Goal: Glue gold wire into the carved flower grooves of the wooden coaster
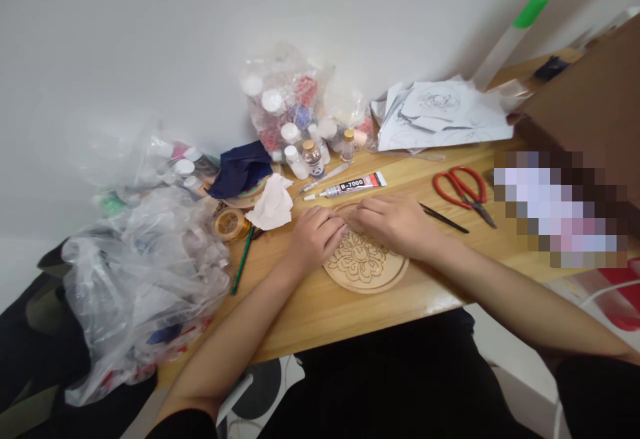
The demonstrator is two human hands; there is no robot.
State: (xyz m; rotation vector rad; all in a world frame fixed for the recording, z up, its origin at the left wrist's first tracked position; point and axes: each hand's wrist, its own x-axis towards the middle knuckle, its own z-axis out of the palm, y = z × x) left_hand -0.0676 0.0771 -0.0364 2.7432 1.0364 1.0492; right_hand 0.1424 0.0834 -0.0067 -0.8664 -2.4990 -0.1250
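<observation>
A round wooden disc (360, 282) with a raised golden flower pattern lies on the wooden table. My left hand (316, 235) rests at its upper left edge, fingers bent together. Over its upper right part is my right hand (393, 222), fingers curled and close to the left fingertips. Whatever the fingertips pinch, if anything, is too small to make out. Just beyond the hands lies a B-7000 glue tube (353, 185) with its nozzle to the left. Black tweezers (447, 219) lie right of my right hand, partly behind it.
Red-handled pliers (465, 192) lie at the right. Small bottles (313, 159) and bead bags (285, 92) stand by the wall. At left are plastic bags (150, 259), a wire spool (231, 223), a green pencil (243, 262) and tissue (271, 203). Drawings (443, 115) lie behind.
</observation>
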